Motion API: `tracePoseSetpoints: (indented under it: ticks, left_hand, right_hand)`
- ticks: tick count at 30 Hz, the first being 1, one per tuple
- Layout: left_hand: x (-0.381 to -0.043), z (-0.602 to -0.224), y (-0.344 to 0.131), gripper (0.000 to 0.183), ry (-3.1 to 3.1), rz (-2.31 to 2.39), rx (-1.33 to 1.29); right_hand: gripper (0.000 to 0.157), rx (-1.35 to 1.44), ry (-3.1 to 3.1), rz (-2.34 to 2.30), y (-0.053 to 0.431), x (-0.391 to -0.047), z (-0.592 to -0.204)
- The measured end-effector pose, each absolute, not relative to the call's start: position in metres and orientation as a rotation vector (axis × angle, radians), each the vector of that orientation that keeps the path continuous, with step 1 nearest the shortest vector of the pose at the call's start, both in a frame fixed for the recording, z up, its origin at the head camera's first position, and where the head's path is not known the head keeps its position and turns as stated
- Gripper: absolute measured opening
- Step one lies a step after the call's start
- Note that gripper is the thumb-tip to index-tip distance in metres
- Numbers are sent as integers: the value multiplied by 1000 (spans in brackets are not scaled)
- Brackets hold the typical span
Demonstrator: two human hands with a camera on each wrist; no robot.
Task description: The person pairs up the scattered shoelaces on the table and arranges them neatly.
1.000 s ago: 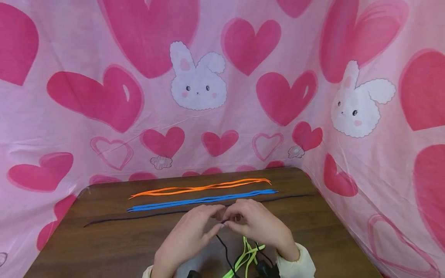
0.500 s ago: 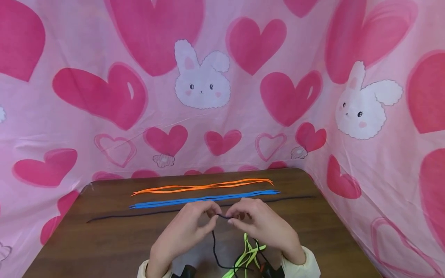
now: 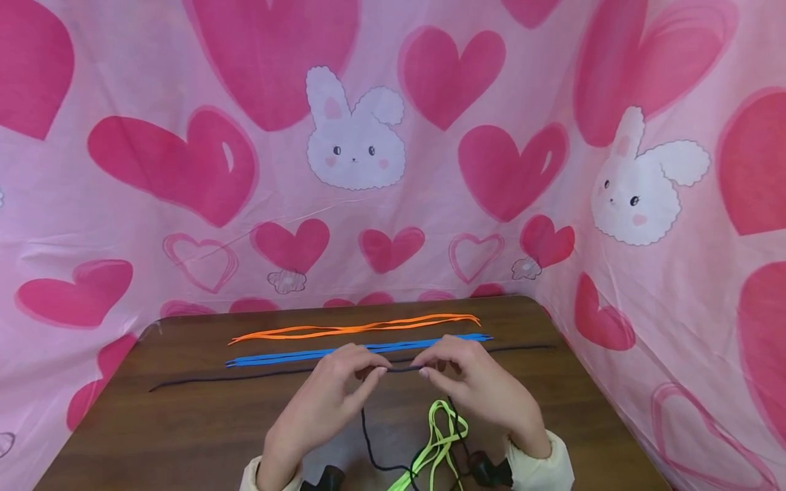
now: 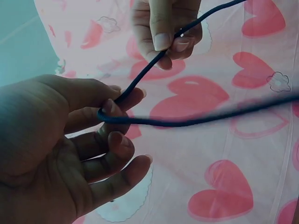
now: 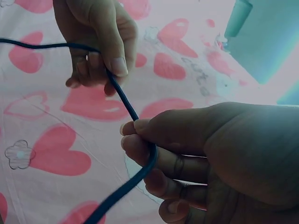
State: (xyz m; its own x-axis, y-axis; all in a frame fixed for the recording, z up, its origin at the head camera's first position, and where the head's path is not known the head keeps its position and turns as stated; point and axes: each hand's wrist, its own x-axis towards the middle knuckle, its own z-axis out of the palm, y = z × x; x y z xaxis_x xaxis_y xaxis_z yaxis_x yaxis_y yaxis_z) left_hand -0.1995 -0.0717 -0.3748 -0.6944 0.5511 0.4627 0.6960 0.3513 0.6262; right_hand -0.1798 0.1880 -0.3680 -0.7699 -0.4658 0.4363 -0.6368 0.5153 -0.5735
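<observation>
Between my two hands a short stretch of dark round shoelace is held nearly straight above the table. My left hand pinches it between thumb and fingertips, and the lace's loose length drops from there to the tabletop. A little to the right, my right hand pinches the same lace, whose other length hangs below. In the left wrist view the lace bends around the left index fingertip. The right wrist view has the lace passing over the right hand's fingers.
Yellow-green laces lie bunched at the table's near side, the held lace's tails among them. Farther back, an orange lace pair, a blue lace bundle and another dark lace lie across the brown table. Pink heart-print cloth surrounds it.
My hands have moved apart from touching, so more of the dark lace shows stretched between them. They have also risen slightly in the head view. Both keep their pinch on the lace.
</observation>
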Motion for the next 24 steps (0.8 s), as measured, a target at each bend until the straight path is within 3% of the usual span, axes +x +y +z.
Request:
tracePoseSetpoints:
  ticks: [12, 24]
  left_hand:
    - [-200, -374, -79, 12, -2406, -1236, -1019]
    - [-209, -374, -91, 15, -2287, -1163, -952]
  right_hand:
    - [16, 870, -2435, 1186, 204, -183, -368]
    - [25, 778, -2435, 1077, 214, -184, -363]
